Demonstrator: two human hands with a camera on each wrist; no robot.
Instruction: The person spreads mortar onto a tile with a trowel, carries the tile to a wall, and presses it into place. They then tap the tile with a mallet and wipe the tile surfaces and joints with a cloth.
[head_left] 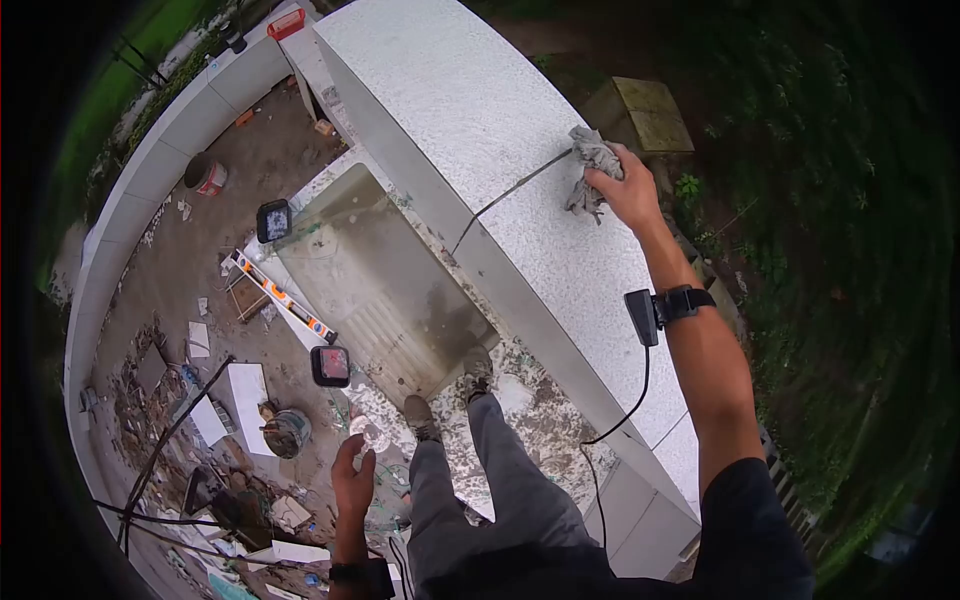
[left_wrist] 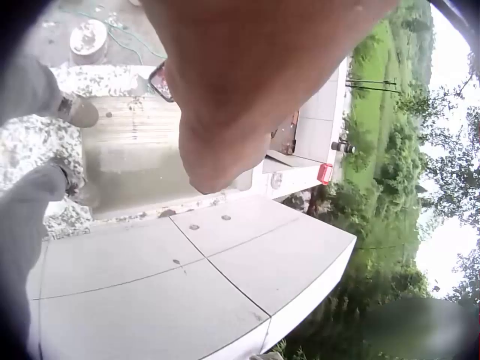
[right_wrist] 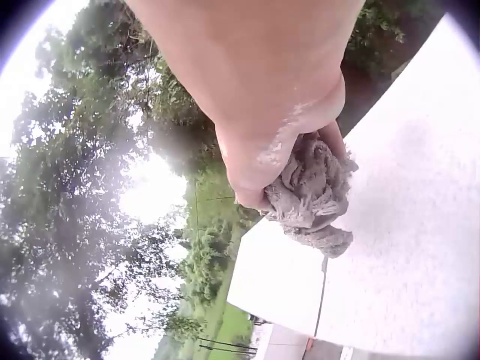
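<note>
A crumpled grey cloth (head_left: 594, 172) lies against the white slab top (head_left: 470, 110) at the outer end of a dark joint line, and my right hand (head_left: 632, 190) grips it. The right wrist view shows the cloth (right_wrist: 315, 191) bunched under the fingers of my right hand (right_wrist: 270, 142), on the pale surface. My left hand (head_left: 353, 478) hangs free at the lower left with its fingers loosely bent and nothing in them. In the left wrist view my left hand (left_wrist: 225, 142) is seen from the wrist, its fingers mostly hidden.
Below the slab is a wet basin (head_left: 380, 270). Beside it are an orange level (head_left: 283, 297) and two black trays (head_left: 273, 221). A bucket (head_left: 287, 433) stands among rubble at left. A cable hangs from my right wrist. Greenery and a mossy block (head_left: 650, 115) lie beyond the slab's edge.
</note>
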